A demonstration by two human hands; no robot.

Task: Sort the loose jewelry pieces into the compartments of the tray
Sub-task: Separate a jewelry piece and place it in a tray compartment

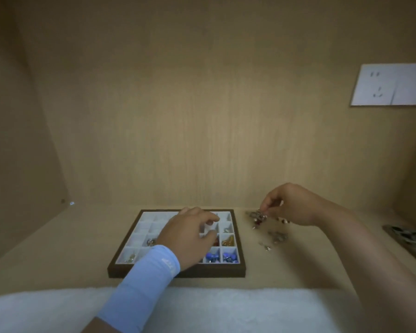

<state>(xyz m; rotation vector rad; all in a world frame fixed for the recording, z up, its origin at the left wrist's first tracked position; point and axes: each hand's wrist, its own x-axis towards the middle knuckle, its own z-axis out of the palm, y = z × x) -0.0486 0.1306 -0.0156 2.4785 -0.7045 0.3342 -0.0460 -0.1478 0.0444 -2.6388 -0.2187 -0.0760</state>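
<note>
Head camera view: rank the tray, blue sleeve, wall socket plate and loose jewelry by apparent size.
Largest to smallest:
tray
blue sleeve, though nearer the camera
wall socket plate, partly cut off
loose jewelry

The tray (214, 273) has a dark wood rim and a white, soft, matt lining. The blue beads (213, 257) look like shiny glass. The loose pieces (257, 216) are shiny metal. The table (58, 260) is pale matt wood. The sleeve (142, 284) is smooth cloth. The white cloth (226, 308) looks fluffy. The socket plate (389, 85) is smooth plastic.
</note>
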